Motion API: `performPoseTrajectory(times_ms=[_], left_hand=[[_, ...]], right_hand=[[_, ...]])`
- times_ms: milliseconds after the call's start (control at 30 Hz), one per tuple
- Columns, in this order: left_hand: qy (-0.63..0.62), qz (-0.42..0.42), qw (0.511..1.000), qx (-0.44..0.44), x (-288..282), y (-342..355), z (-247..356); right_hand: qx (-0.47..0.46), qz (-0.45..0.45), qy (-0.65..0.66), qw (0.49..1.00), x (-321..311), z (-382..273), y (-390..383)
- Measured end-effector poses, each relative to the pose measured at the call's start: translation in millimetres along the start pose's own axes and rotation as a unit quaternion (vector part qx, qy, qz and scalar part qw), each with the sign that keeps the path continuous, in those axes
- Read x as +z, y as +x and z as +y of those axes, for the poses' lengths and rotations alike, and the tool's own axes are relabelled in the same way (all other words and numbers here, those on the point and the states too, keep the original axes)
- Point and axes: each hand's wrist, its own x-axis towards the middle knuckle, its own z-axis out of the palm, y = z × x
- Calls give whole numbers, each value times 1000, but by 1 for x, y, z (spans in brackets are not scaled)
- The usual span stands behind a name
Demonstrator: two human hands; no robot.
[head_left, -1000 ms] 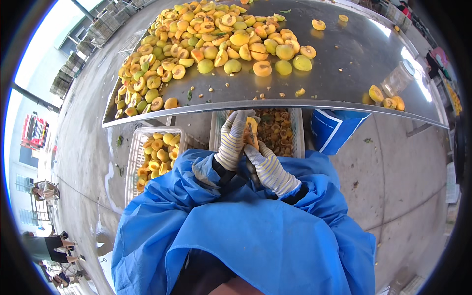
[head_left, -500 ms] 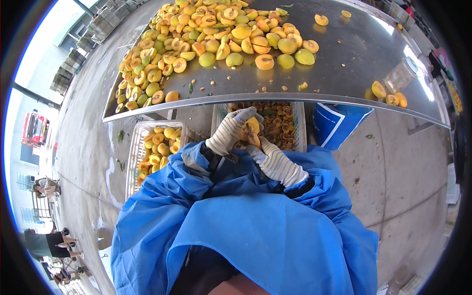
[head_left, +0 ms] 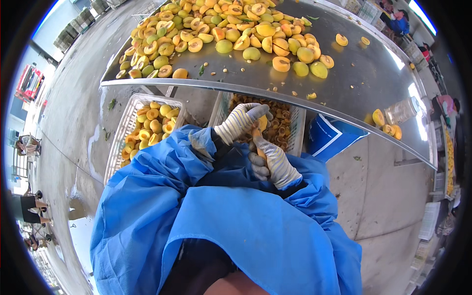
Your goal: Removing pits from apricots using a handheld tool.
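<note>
In front of my body, my left hand (head_left: 241, 122), in a striped, grey-palmed glove, grips a yellow peach half (head_left: 263, 123). My right hand (head_left: 275, 160), gloved alike, is closed around the orange-tan handle of a small hand tool (head_left: 259, 150). The tool's upper end meets the fruit; its working tip is hidden by fingers and fruit. Directly under both hands stands a white crate (head_left: 298, 130) of brown pit pieces. To the left, another white crate (head_left: 109, 152) holds hollowed peach halves (head_left: 155, 126).
A metal table (head_left: 236, 89) crosses ahead, bearing a heap of peach halves (head_left: 216, 32). On its right side are a clear jar (head_left: 400, 112) and several loose halves (head_left: 388, 129). Below hangs a blue bag (head_left: 327, 137). Other people sit at the far right.
The whole view has turned slightly. My right hand has rolled and lowered a little, showing its grey fingers and more of the tool's handle. The left still grips the peach half.
</note>
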Motion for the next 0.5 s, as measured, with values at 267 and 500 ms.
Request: performPoseTrajectory(times_ms=[267,500], left_hand=[[-46,-55,997,-21,16,-8,33],[-293,-13,951,95,26,3,5]], right_hand=[[-15,-86,69,994,-6,-6,-5],[-59,-157,126,978,-6,-8,-3]])
